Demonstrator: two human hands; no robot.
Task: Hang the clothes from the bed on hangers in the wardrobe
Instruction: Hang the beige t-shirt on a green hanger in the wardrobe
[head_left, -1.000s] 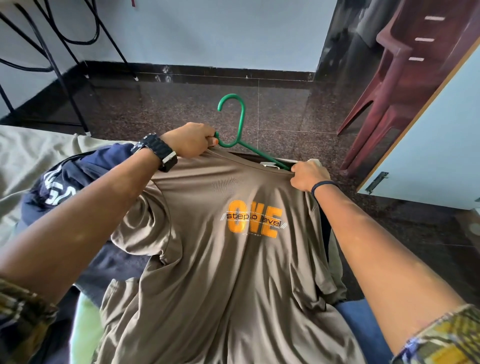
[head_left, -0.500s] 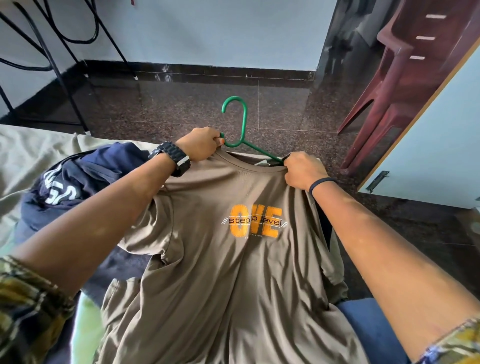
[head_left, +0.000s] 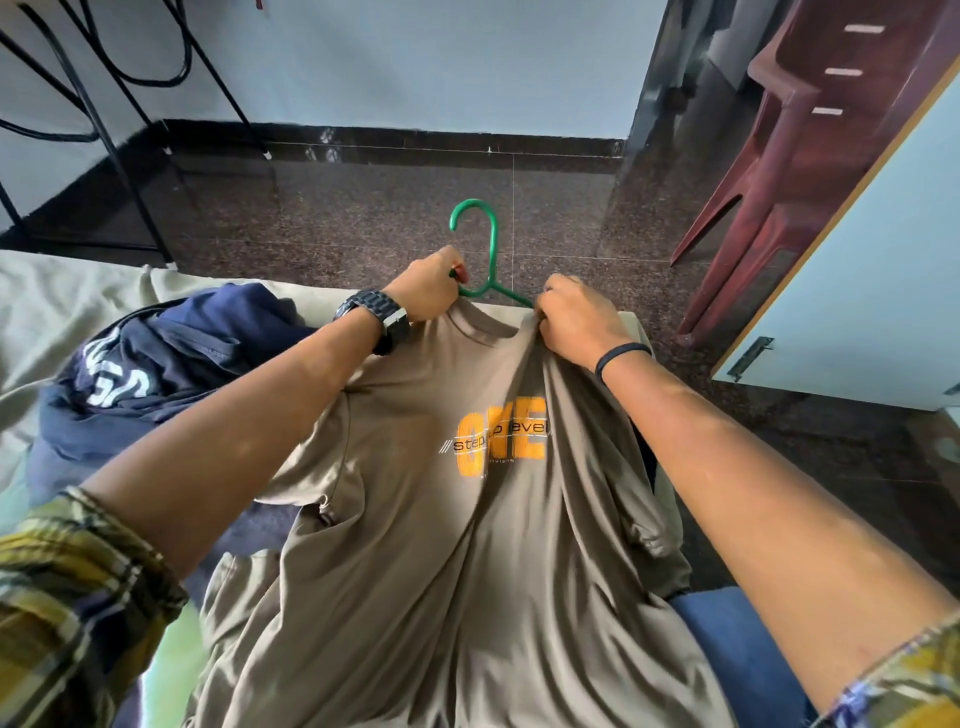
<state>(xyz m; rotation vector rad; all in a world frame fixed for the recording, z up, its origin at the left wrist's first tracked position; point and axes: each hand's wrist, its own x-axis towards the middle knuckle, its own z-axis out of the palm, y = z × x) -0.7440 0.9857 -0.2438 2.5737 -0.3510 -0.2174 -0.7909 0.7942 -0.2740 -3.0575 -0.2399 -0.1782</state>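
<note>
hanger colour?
Green hanger, seen best in the head view, its hook poking out of the brown T-shirt collar.

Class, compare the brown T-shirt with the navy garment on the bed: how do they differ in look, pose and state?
The brown T-shirt is spread out with an orange print; the navy garment lies bunched up with white lettering. Both hands, left hand and right hand, grip the T-shirt at its collar; the navy garment is untouched. A green hanger sticks out of the T-shirt's neck; the navy one shows none. Both lie on the bed.
</note>
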